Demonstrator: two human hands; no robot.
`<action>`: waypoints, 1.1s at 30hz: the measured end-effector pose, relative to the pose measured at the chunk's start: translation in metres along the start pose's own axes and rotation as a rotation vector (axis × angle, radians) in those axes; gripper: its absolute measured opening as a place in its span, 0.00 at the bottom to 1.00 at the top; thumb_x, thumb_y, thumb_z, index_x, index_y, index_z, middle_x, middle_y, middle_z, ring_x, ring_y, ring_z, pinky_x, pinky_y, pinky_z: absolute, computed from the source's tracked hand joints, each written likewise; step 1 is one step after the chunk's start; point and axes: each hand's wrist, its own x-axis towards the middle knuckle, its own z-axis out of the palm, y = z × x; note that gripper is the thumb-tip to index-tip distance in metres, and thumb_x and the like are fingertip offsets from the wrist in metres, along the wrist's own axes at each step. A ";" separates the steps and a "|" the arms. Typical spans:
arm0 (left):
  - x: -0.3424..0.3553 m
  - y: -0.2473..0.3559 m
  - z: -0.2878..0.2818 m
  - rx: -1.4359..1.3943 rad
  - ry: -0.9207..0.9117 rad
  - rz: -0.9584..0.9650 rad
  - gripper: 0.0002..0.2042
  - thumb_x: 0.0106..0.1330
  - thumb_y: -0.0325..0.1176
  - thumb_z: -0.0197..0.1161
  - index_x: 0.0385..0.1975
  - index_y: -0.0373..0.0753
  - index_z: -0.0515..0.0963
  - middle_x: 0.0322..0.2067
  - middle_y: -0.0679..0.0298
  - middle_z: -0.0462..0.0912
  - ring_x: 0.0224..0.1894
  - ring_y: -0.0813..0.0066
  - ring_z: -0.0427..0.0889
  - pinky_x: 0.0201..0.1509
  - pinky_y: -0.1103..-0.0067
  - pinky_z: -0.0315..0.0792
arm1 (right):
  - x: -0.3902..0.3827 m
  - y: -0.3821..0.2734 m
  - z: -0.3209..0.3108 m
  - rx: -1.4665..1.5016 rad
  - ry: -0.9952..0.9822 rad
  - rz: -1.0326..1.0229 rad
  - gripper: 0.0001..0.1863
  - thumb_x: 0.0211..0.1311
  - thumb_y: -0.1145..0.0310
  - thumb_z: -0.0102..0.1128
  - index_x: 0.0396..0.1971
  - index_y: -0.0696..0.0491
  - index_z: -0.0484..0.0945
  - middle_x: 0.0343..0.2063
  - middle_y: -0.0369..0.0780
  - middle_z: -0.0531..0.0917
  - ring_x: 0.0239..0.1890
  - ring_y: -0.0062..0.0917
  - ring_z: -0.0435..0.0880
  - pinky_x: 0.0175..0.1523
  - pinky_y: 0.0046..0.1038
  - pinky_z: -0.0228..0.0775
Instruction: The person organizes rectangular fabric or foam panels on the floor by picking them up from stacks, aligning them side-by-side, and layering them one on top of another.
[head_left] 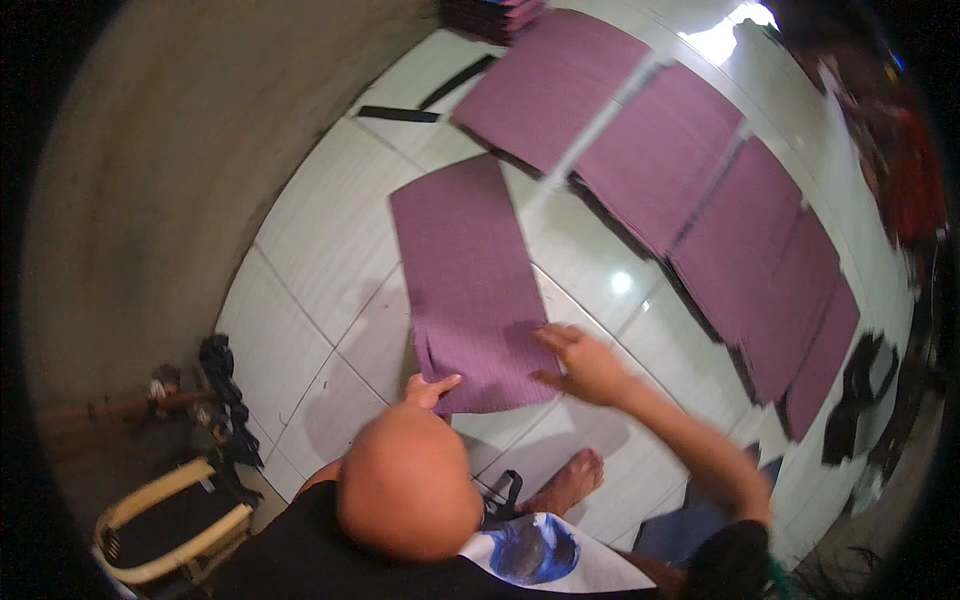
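A long purple rectangular piece [465,270], woven or ribbed in look, lies over the tiled floor before me, its near end lifted a little. My left hand [432,389] pinches its near left corner, thumb on top and fingers hidden beneath. At the right edge of the near end is my right hand [590,368], slightly blurred, with thumb and fingers spread; whether it touches the piece I cannot tell. A rounded bare form [408,485], which looks like my bent knee, hides most of the left forearm.
Purple stacks [660,150] lie in a row from far middle to right. Two black strips [398,114] rest near the wall [190,130]. A yellow-framed item [165,500] stands lower left; black straps [862,395] are at right. My bare foot [572,484] is below the right hand.
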 end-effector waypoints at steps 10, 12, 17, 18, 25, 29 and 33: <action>0.027 -0.053 -0.027 -0.063 0.015 0.024 0.20 0.57 0.44 0.72 0.35 0.30 0.80 0.36 0.64 0.81 0.38 0.78 0.76 0.43 0.77 0.72 | 0.063 -0.048 0.128 0.370 0.069 0.180 0.17 0.66 0.63 0.55 0.48 0.59 0.78 0.47 0.48 0.82 0.49 0.36 0.81 0.57 0.38 0.69; 0.033 -0.050 -0.024 -0.239 -0.027 0.111 0.18 0.58 0.42 0.71 0.35 0.30 0.79 0.35 0.66 0.80 0.37 0.80 0.75 0.42 0.77 0.71 | 0.079 -0.040 0.070 0.473 -0.148 0.505 0.15 0.67 0.64 0.54 0.43 0.60 0.80 0.41 0.48 0.84 0.43 0.33 0.84 0.52 0.35 0.72; 0.024 -0.048 -0.043 -0.433 -0.206 -0.021 0.11 0.64 0.32 0.65 0.39 0.31 0.79 0.35 0.65 0.81 0.37 0.78 0.76 0.44 0.76 0.72 | 0.094 -0.047 -0.144 0.267 0.341 0.484 0.10 0.61 0.74 0.56 0.40 0.56 0.83 0.36 0.38 0.86 0.37 0.21 0.83 0.46 0.26 0.73; 0.029 -0.046 -0.043 -0.521 -0.281 0.000 0.11 0.63 0.32 0.65 0.40 0.31 0.79 0.35 0.65 0.81 0.37 0.78 0.76 0.45 0.76 0.73 | 0.078 0.003 -0.202 0.194 0.415 0.267 0.11 0.60 0.72 0.58 0.41 0.56 0.83 0.37 0.38 0.85 0.37 0.20 0.82 0.46 0.26 0.73; 0.051 -0.070 -0.042 -0.149 0.079 0.000 0.23 0.48 0.37 0.78 0.35 0.24 0.78 0.33 0.52 0.83 0.33 0.71 0.82 0.37 0.73 0.76 | 0.019 -0.006 -0.447 -0.727 0.884 0.469 0.13 0.63 0.70 0.53 0.45 0.55 0.80 0.37 0.41 0.84 0.40 0.28 0.82 0.48 0.31 0.72; 0.029 -0.024 -0.038 -0.117 0.072 -0.067 0.24 0.46 0.37 0.79 0.36 0.25 0.79 0.33 0.54 0.84 0.33 0.70 0.81 0.38 0.73 0.75 | 0.035 0.033 -0.451 -0.825 0.889 0.485 0.12 0.62 0.70 0.52 0.42 0.54 0.81 0.35 0.44 0.83 0.38 0.32 0.83 0.44 0.33 0.73; 0.019 -0.017 -0.040 -0.261 -0.017 0.002 0.22 0.52 0.33 0.76 0.44 0.29 0.78 0.40 0.56 0.83 0.39 0.68 0.81 0.42 0.72 0.76 | 0.148 0.091 -0.367 -0.874 0.747 0.365 0.11 0.61 0.70 0.51 0.38 0.54 0.82 0.32 0.46 0.83 0.36 0.35 0.83 0.40 0.35 0.74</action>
